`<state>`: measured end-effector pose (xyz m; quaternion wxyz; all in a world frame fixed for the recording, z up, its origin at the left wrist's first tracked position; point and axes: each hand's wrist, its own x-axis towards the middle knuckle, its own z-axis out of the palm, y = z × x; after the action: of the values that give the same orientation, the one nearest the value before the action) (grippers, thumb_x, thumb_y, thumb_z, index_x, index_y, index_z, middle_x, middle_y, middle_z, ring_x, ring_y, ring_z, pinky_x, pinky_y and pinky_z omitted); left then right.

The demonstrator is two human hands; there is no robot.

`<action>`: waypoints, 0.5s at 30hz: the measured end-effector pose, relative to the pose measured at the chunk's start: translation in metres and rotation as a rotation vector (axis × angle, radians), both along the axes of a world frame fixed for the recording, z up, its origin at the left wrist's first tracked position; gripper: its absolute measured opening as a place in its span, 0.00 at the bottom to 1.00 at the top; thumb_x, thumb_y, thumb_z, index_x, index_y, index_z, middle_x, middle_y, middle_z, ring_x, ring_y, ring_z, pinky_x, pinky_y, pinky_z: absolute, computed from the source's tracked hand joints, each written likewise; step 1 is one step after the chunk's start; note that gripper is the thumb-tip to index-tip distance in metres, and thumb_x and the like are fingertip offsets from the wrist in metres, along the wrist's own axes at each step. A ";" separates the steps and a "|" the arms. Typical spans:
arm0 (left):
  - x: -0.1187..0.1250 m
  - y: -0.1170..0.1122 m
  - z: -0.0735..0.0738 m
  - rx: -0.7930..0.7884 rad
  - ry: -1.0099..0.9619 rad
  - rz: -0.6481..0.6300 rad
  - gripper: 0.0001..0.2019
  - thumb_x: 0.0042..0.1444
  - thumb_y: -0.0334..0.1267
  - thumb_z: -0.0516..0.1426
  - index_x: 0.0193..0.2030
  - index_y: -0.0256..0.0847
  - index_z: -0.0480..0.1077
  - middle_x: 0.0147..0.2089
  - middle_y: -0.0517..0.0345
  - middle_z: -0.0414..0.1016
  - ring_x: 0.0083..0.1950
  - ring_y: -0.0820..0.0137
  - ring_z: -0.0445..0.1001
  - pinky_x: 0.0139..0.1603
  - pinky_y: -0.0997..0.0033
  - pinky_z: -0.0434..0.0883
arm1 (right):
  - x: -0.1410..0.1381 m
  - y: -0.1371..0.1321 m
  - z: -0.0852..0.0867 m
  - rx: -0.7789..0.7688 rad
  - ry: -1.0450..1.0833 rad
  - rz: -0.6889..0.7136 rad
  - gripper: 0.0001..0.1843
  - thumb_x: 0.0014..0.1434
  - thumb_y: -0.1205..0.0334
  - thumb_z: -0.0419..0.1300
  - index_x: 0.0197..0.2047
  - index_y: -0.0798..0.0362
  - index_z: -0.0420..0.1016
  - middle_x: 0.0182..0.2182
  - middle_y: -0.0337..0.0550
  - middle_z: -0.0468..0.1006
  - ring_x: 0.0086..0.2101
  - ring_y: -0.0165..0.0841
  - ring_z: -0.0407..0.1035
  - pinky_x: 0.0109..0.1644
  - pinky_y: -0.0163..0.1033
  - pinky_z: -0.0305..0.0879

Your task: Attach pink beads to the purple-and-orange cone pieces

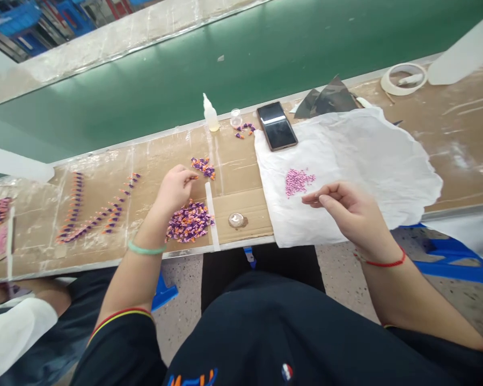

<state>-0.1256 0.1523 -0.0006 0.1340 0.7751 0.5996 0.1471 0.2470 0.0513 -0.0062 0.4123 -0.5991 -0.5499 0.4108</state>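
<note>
My left hand [176, 187] hovers over the cardboard work surface [241, 177], fingers pinched on a small purple-and-orange piece. Just below it lies a pile of such purple-and-orange pieces [189, 221]; a smaller cluster [203, 166] sits just right of the fingertips. My right hand [348, 212] rests over a white crumpled sheet [370, 161], thumb and forefinger pinched together; what they hold is too small to make out. A little heap of pink beads [298, 180] lies on the sheet just left of that hand.
Rows of finished purple-orange pieces [92, 212] lie at left. A glue bottle [210, 113], small clear jar [236, 117], phone [277, 126], tape roll [403, 78] and dark triangular sheets [330, 97] sit along the back. A green conveyor belt [241, 64] runs behind. Another person's sleeve [12, 332] shows at lower left.
</note>
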 end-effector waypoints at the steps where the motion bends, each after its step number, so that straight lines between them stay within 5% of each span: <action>1: 0.001 -0.006 0.004 0.016 -0.069 0.018 0.11 0.57 0.32 0.54 0.39 0.38 0.79 0.41 0.49 0.75 0.42 0.62 0.72 0.47 0.63 0.71 | 0.003 0.000 -0.001 0.010 0.012 -0.027 0.04 0.61 0.58 0.60 0.36 0.49 0.71 0.37 0.45 0.84 0.40 0.39 0.80 0.48 0.49 0.78; 4: 0.008 -0.029 0.015 0.012 -0.314 0.090 0.07 0.54 0.39 0.60 0.36 0.41 0.79 0.28 0.58 0.68 0.30 0.69 0.66 0.34 0.69 0.67 | 0.014 0.002 -0.009 0.043 0.004 -0.077 0.04 0.61 0.59 0.59 0.36 0.50 0.71 0.37 0.45 0.84 0.40 0.38 0.79 0.48 0.48 0.77; 8: 0.027 -0.060 0.025 -0.212 -0.735 0.221 0.08 0.49 0.42 0.65 0.35 0.41 0.78 0.21 0.64 0.62 0.22 0.74 0.59 0.24 0.74 0.59 | 0.026 0.010 -0.025 0.125 -0.214 -0.023 0.05 0.60 0.61 0.57 0.37 0.50 0.74 0.38 0.46 0.82 0.42 0.40 0.77 0.46 0.48 0.74; 12: 0.048 -0.083 0.019 -0.418 -1.001 0.238 0.11 0.46 0.44 0.68 0.31 0.41 0.74 0.19 0.64 0.62 0.20 0.76 0.58 0.20 0.77 0.57 | 0.027 0.020 -0.039 0.252 -0.555 0.097 0.05 0.59 0.64 0.56 0.33 0.50 0.73 0.36 0.49 0.79 0.41 0.45 0.71 0.49 0.54 0.68; 15: 0.061 -0.097 0.007 -0.384 -1.028 0.221 0.12 0.51 0.46 0.67 0.30 0.41 0.73 0.20 0.64 0.63 0.21 0.76 0.60 0.22 0.77 0.59 | 0.022 0.027 -0.046 0.290 -0.657 0.112 0.04 0.59 0.65 0.57 0.32 0.50 0.71 0.36 0.50 0.78 0.41 0.46 0.68 0.51 0.55 0.65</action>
<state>-0.0644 0.0550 0.0068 0.5317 0.4980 0.5507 0.4074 0.2693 0.0787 -0.0523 0.2711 -0.6035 -0.7374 0.1361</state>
